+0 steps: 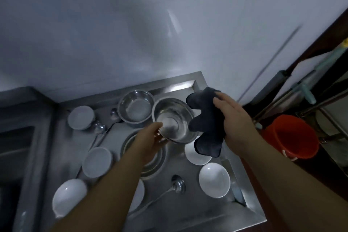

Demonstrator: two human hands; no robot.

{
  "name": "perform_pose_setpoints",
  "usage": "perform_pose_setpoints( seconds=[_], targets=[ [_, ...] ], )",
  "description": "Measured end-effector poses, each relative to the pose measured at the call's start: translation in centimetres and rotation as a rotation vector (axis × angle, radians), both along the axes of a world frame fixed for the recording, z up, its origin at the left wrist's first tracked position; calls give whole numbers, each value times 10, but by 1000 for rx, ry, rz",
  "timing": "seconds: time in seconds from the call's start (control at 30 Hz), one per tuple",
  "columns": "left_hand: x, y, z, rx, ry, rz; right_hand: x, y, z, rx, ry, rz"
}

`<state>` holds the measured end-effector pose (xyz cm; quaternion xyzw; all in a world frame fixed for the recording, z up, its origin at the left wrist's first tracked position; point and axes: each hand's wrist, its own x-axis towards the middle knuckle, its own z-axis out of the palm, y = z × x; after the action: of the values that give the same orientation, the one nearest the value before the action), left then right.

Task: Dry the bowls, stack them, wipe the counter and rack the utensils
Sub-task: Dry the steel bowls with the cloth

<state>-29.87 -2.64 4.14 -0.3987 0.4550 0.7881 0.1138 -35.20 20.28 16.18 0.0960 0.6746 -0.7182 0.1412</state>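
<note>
Head view: you look down on a stainless steel counter (216, 211) set against a pale tiled wall.
Around: a second steel bowl (136, 108) stands at the back; small white ceramic bowls sit at far left (81, 117), mid left (97, 162), near left (68, 197), lower right (214, 180), and one (195, 153) partly under the cloth.
Utensils: one long steel spoon (176, 186) lies near the front; others (99, 130) lie beside the left bowls.
Beneath your arm: a round steel dish (160, 160) is partly hidden.
Off the counter: an orange plastic bucket (291, 136) and mop handles stand on the right.
Left hand (148, 141): your fingers pinch the near rim of a shiny round steel bowl (173, 119), tilted toward you.
Right hand (233, 118): your fingers lie fairly straight over a dark blue bunched cloth (204, 120), which hangs just beside the held bowl's right rim.
</note>
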Motion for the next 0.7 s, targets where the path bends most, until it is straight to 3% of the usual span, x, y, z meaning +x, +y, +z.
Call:
perform_pose_setpoints(
  seconds=[0.13,0.33,0.47,0.57,0.7],
  targets=[
    [53,22,66,55,137,-58,21,1,25,-5,114,451],
    [113,59,136,26,300,-106,50,7,56,344,543,876],
    [140,82,166,7,372,-75,57,9,61,697,1004,1077],
    [153,88,181,-8,451,-3,62,8,71,863,1137,1111],
    [155,87,198,-107,537,69,71,-4,89,950,1080,956]
  ],
)
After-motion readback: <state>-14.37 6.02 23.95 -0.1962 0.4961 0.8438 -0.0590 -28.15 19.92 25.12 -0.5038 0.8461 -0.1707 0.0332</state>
